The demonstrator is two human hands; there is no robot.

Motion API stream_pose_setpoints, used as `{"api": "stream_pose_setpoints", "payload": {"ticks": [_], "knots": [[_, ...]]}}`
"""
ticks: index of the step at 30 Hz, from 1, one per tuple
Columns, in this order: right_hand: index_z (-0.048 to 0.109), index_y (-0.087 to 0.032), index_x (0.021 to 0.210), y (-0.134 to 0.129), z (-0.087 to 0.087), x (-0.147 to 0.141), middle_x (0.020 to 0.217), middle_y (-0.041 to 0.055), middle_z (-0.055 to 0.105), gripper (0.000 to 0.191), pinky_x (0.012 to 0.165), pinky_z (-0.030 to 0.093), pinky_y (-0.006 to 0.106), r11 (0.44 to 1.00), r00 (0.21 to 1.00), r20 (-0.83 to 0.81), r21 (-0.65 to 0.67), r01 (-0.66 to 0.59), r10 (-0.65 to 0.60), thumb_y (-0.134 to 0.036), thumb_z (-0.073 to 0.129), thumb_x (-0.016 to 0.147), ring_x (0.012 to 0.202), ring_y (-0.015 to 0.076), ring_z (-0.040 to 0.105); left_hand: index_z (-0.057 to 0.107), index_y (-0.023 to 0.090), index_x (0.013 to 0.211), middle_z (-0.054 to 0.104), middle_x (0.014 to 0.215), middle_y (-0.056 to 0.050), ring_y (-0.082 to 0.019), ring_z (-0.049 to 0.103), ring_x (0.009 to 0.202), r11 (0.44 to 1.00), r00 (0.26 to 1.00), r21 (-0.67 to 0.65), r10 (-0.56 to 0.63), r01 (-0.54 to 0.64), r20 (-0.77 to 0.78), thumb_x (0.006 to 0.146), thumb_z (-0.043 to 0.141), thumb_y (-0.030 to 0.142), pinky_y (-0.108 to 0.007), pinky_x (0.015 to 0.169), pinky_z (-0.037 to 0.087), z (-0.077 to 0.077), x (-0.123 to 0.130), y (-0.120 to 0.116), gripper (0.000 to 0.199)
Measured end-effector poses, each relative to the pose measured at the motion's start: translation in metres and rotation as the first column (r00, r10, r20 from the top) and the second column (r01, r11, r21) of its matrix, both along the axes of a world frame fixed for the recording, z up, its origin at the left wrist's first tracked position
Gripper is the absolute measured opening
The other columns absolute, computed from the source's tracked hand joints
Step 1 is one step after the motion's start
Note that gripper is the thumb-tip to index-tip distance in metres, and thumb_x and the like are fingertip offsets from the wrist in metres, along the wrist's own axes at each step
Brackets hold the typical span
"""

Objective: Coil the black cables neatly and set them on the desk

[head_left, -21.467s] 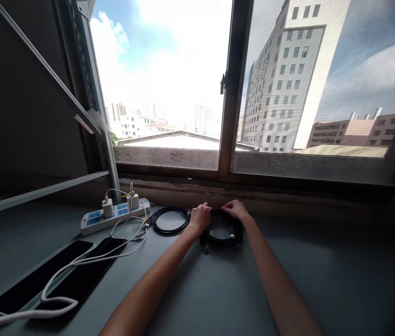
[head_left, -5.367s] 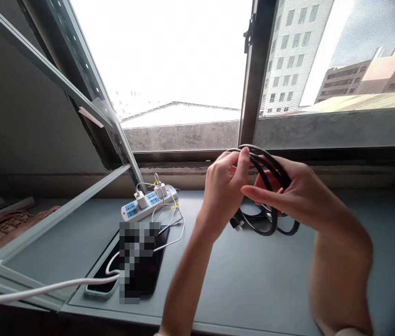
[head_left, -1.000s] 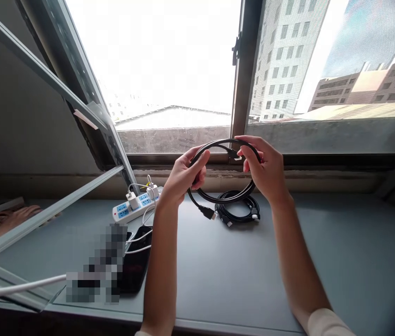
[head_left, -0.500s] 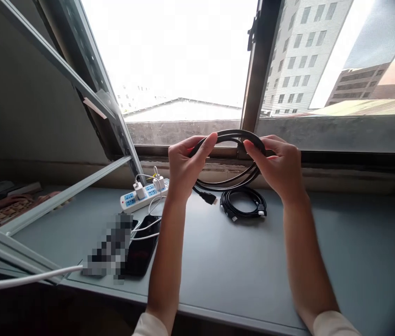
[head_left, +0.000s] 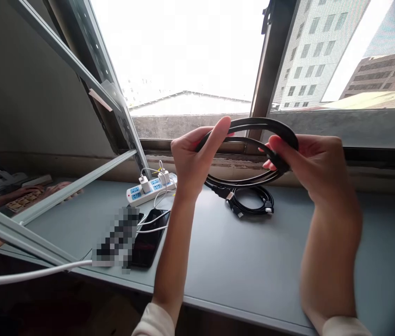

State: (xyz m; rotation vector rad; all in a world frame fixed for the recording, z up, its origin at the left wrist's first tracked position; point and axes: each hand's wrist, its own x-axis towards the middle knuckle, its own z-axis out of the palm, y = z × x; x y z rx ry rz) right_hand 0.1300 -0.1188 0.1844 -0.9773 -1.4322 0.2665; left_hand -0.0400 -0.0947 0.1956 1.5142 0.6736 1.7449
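Note:
Between my two hands a black HDMI cable (head_left: 253, 122) is held in loose loops above the table. My left hand (head_left: 197, 156) pinches the left side of the coil, thumb pointing up. On the right side, my right hand (head_left: 314, 161) grips the loops between thumb and fingers. One plug (head_left: 222, 192) of this cable dangles below the coil, near my left hand. A second black cable (head_left: 250, 203), coiled, lies on the table behind and below, with its plugs showing at the front.
The grey table (head_left: 239, 261) runs under a window. At left stand a metal rack post (head_left: 127, 126), a white power strip (head_left: 151, 189) with chargers, and a black phone (head_left: 150, 240) beside a blurred-out item. Another person's hand (head_left: 25, 193) is at far left.
My right hand has moved right and turned at the wrist, widening the coil. The dangling plug now hangs in front of the coiled cable. The view has shifted slightly.

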Motion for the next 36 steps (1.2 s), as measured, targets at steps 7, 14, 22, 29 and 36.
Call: {"api": "stream_pose_setpoints", "payload": {"ticks": [7, 14, 22, 29, 36], "knots": [[0.062, -0.017, 0.057, -0.011, 0.000, -0.012, 0.047, 0.0002, 0.055, 0.038, 0.026, 0.032, 0.020, 0.927, 0.931, -0.095, -0.097, -0.361, 0.353, -0.049, 0.063, 0.077, 0.033, 0.0112, 0.049, 0.060, 0.020, 0.055, 0.027, 0.041, 0.005, -0.004, 0.031, 0.037, 0.999, 0.998, 0.040, 0.020, -0.022, 0.056, 0.076, 0.061, 0.050, -0.023, 0.034, 0.025, -0.002, 0.001, 0.011, 0.036], [0.061, -0.020, 0.107, 0.011, -0.005, -0.015, 0.073, 0.0021, 0.065, 0.036, 0.055, 0.053, 0.028, 0.988, 0.997, 0.075, 0.152, 0.016, -0.027, -0.044, 0.060, 0.080, 0.060, 0.0165, 0.063, 0.064, 0.020, 0.074, 0.014, 0.038, 0.009, -0.005, 0.011, 0.033, 0.961, 0.983, -0.218, -0.150, 0.170, 0.103, 0.084, 0.050, 0.050, -0.025, 0.031, 0.010, -0.003, -0.005, 0.028, 0.034], [0.042, -0.029, 0.132, 0.039, -0.017, -0.015, 0.126, 0.0033, 0.053, 0.045, 0.067, 0.052, 0.028, 0.874, 0.830, 0.349, 0.385, 0.297, -0.436, -0.028, 0.050, 0.087, 0.096, 0.0199, 0.059, 0.058, 0.019, 0.067, 0.009, 0.038, 0.009, -0.005, 0.008, 0.032, 0.918, 0.957, -0.275, -0.254, 0.284, 0.139, 0.090, 0.042, 0.041, -0.021, 0.030, 0.006, 0.005, -0.008, 0.021, 0.036], [0.044, -0.028, 0.130, 0.047, -0.023, -0.016, 0.117, 0.0023, 0.060, 0.038, 0.069, 0.051, 0.027, 0.871, 0.833, 0.341, 0.394, 0.294, -0.436, -0.031, 0.045, 0.092, 0.084, 0.0159, 0.063, 0.053, 0.017, 0.061, 0.016, 0.039, 0.009, -0.002, 0.011, 0.031, 0.921, 0.946, -0.271, -0.314, 0.282, -0.085, 0.087, 0.048, 0.040, -0.018, 0.030, 0.007, 0.007, -0.001, 0.000, 0.035], [0.047, -0.024, 0.123, 0.040, -0.020, -0.011, 0.105, 0.0066, 0.063, 0.034, 0.067, 0.051, 0.028, 0.818, 0.793, 0.319, 0.456, 0.351, -0.518, -0.036, 0.044, 0.092, 0.085, 0.0190, 0.063, 0.061, 0.015, 0.091, 0.020, 0.042, 0.010, 0.000, 0.014, 0.031, 0.915, 0.939, -0.264, -0.335, 0.304, -0.078, 0.089, 0.044, 0.035, -0.013, 0.030, 0.011, 0.008, 0.002, -0.005, 0.026]]}}
